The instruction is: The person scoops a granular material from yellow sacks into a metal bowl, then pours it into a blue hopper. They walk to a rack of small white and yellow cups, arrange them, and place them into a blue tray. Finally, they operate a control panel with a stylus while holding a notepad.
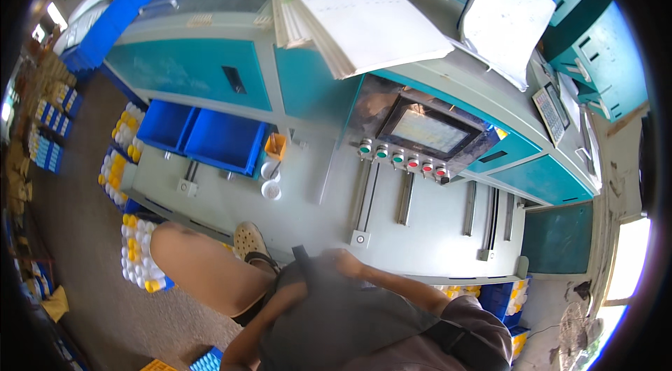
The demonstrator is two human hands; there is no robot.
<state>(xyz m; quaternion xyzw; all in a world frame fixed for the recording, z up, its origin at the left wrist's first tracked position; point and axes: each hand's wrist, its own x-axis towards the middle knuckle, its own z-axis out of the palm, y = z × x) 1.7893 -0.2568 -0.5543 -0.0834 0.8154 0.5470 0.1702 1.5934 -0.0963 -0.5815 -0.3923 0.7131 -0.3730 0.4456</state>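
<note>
My right hand [342,263] is in front of my body at the front edge of the grey machine table [294,213]. It is blurred against the dark grey cloth [336,322] of my clothing, and its fingers are not clear. My left forearm [280,303] comes up from the lower left, and the left hand at its end is hidden at the cloth. Between the hands a short dark strap [301,259] sticks up. Whether either hand grips the cloth or strap cannot be made out.
Two blue bins [220,140], an orange box [276,146] and small white cups [271,190] stand on the table. A control panel [428,129] with a row of knobs lies beyond. Paper stacks [371,17] rest on top. Trays of yellow and white pieces [140,252] stand left.
</note>
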